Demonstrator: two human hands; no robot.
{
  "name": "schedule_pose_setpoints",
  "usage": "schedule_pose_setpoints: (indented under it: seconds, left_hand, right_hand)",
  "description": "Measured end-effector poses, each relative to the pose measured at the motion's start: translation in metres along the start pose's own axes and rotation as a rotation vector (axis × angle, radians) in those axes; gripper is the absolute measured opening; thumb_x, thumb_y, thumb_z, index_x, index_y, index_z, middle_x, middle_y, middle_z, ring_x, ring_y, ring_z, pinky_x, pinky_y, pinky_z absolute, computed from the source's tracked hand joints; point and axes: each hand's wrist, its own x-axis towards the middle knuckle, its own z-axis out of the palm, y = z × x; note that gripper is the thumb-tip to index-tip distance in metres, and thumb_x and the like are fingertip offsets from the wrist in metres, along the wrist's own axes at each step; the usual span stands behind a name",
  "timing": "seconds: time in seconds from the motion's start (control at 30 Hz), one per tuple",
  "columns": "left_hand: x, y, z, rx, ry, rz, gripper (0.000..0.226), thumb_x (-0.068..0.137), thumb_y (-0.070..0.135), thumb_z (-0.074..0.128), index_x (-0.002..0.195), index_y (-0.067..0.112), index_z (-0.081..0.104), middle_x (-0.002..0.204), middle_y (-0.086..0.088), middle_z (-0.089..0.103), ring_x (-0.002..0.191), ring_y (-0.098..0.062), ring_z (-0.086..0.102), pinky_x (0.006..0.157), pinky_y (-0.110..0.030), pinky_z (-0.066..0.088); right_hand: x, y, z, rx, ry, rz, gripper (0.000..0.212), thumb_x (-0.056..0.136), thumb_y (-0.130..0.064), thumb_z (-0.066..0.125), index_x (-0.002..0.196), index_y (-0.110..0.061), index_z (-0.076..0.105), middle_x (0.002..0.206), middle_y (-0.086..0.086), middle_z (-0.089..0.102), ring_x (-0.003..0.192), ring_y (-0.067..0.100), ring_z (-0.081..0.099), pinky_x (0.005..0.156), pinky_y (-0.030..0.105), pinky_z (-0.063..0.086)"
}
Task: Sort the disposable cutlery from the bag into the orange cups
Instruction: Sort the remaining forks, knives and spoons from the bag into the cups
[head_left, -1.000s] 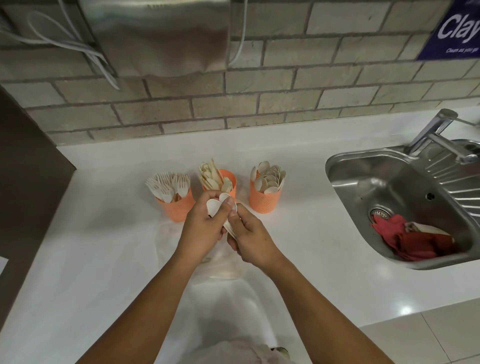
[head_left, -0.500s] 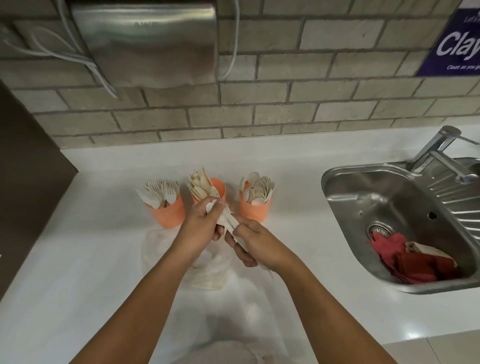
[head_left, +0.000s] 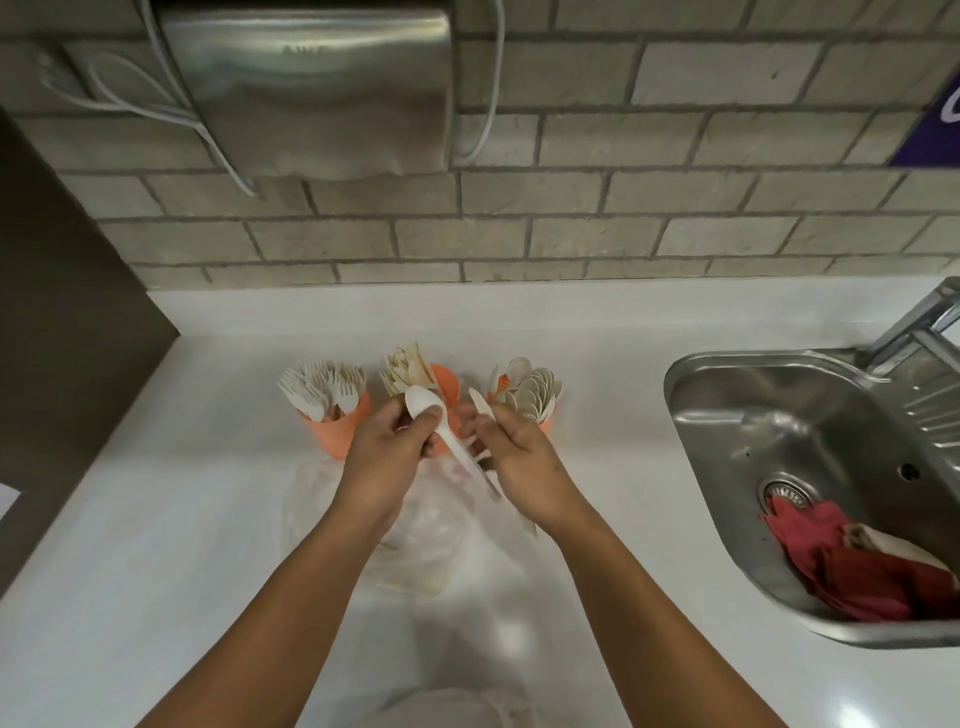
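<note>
Three orange cups stand in a row on the white counter. The left cup (head_left: 337, 431) holds white forks, the middle cup (head_left: 447, 382) holds knives, and the right cup (head_left: 545, 421) holds spoons. My left hand (head_left: 387, 447) pinches a white plastic spoon (head_left: 441, 428) in front of the middle cup, bowl end up. My right hand (head_left: 514, 452) grips a few pale cutlery pieces (head_left: 483, 408) just left of the spoon cup. The clear plastic bag (head_left: 415, 535) lies flat on the counter below both hands.
A steel sink (head_left: 810, 467) with a red cloth (head_left: 852, 561) in it lies at the right, its tap (head_left: 919, 322) behind. A metal dispenser (head_left: 317, 93) with cables hangs on the brick wall. A dark panel (head_left: 57, 332) borders the counter's left side.
My two hands, which were together over one bunch of cutlery, have drawn apart. The left now holds a single spoon and the right keeps the other pieces.
</note>
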Motion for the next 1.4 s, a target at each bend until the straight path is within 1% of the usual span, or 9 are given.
schedule_pose_setpoints:
  seconds: [0.13, 0.27, 0.33, 0.43, 0.63, 0.83, 1.0, 1.23, 1.4]
  left_hand:
    - [0.002, 0.002, -0.006, -0.004, 0.056, 0.036, 0.014, 0.101, 0.018, 0.066, 0.11, 0.018, 0.077, 0.103, -0.009, 0.071, 0.094, -0.015, 0.068, 0.086, -0.029, 0.055]
    - [-0.002, 0.006, -0.007, -0.08, 0.042, 0.036, 0.016, 0.102, 0.011, 0.063, 0.114, 0.01, 0.074, 0.114, -0.013, 0.072, 0.106, -0.022, 0.072, 0.088, -0.032, 0.061]
    - [-0.006, 0.007, -0.009, -0.081, 0.031, 0.041, 0.017, 0.102, 0.01, 0.063, 0.114, 0.009, 0.074, 0.115, -0.014, 0.072, 0.105, -0.022, 0.072, 0.086, -0.032, 0.062]
    - [-0.011, 0.005, -0.013, -0.051, 0.044, 0.047, 0.018, 0.101, 0.008, 0.064, 0.112, 0.015, 0.077, 0.108, -0.005, 0.075, 0.101, -0.017, 0.072, 0.084, -0.03, 0.062]
    - [-0.016, 0.002, -0.025, -0.029, 0.099, 0.05, 0.017, 0.098, 0.008, 0.068, 0.11, 0.016, 0.077, 0.096, 0.011, 0.075, 0.098, -0.017, 0.072, 0.087, -0.037, 0.063]
    - [-0.017, 0.008, -0.025, -0.039, 0.108, 0.077, 0.021, 0.098, 0.006, 0.067, 0.116, 0.015, 0.076, 0.108, 0.01, 0.077, 0.096, -0.009, 0.073, 0.083, -0.03, 0.063]
    - [-0.015, 0.011, -0.025, -0.057, 0.104, 0.091, 0.019, 0.098, 0.006, 0.068, 0.114, 0.012, 0.076, 0.1, 0.008, 0.078, 0.093, -0.011, 0.073, 0.079, -0.028, 0.062]
    - [-0.01, 0.01, -0.026, -0.05, 0.105, 0.079, 0.021, 0.097, 0.007, 0.07, 0.117, 0.01, 0.074, 0.097, 0.005, 0.078, 0.094, -0.014, 0.074, 0.081, -0.032, 0.063]
    - [-0.007, 0.009, -0.024, -0.042, 0.096, 0.067, 0.021, 0.096, 0.008, 0.071, 0.117, 0.011, 0.073, 0.104, -0.003, 0.077, 0.096, -0.017, 0.075, 0.082, -0.034, 0.063]
  right_hand:
    - [0.008, -0.019, -0.01, 0.033, 0.156, -0.11, 0.039, 0.091, -0.023, 0.043, 0.093, -0.041, 0.078, 0.085, -0.006, 0.056, 0.079, 0.009, 0.057, 0.079, 0.027, 0.046]
    - [0.025, -0.032, -0.022, -0.046, 0.187, -0.167, 0.04, 0.097, -0.014, 0.045, 0.122, -0.029, 0.073, 0.096, -0.007, 0.054, 0.081, 0.011, 0.058, 0.086, 0.033, 0.051]
    - [0.035, -0.038, -0.024, -0.13, 0.192, -0.226, 0.043, 0.099, -0.01, 0.051, 0.135, -0.03, 0.064, 0.091, -0.004, 0.052, 0.076, 0.008, 0.055, 0.082, 0.025, 0.05]
    - [0.043, -0.051, -0.023, -0.111, 0.238, -0.337, 0.046, 0.097, -0.004, 0.057, 0.133, -0.032, 0.061, 0.087, -0.003, 0.05, 0.067, 0.007, 0.049, 0.071, 0.015, 0.046]
    - [0.063, -0.072, -0.011, -0.155, 0.368, -0.519, 0.044, 0.097, -0.003, 0.06, 0.133, -0.027, 0.058, 0.09, -0.002, 0.057, 0.067, 0.012, 0.056, 0.064, 0.02, 0.049]
    - [0.087, -0.067, 0.009, -0.264, 0.473, -0.628, 0.039, 0.098, -0.004, 0.057, 0.133, -0.022, 0.06, 0.094, -0.006, 0.058, 0.076, 0.015, 0.058, 0.074, 0.037, 0.054]
    - [0.1, -0.053, 0.02, -0.379, 0.421, -0.613, 0.032, 0.1, -0.005, 0.052, 0.128, -0.019, 0.057, 0.105, -0.004, 0.062, 0.082, 0.02, 0.061, 0.075, 0.042, 0.055]
    - [0.101, -0.032, 0.023, -0.58, 0.218, -0.47, 0.026, 0.1, -0.01, 0.048, 0.124, -0.022, 0.047, 0.08, 0.004, 0.062, 0.074, 0.029, 0.06, 0.069, 0.042, 0.052]
    - [0.102, -0.044, 0.015, -0.646, 0.229, -0.493, 0.027, 0.101, -0.009, 0.046, 0.124, -0.023, 0.044, 0.067, -0.002, 0.052, 0.064, 0.023, 0.051, 0.06, 0.033, 0.041]
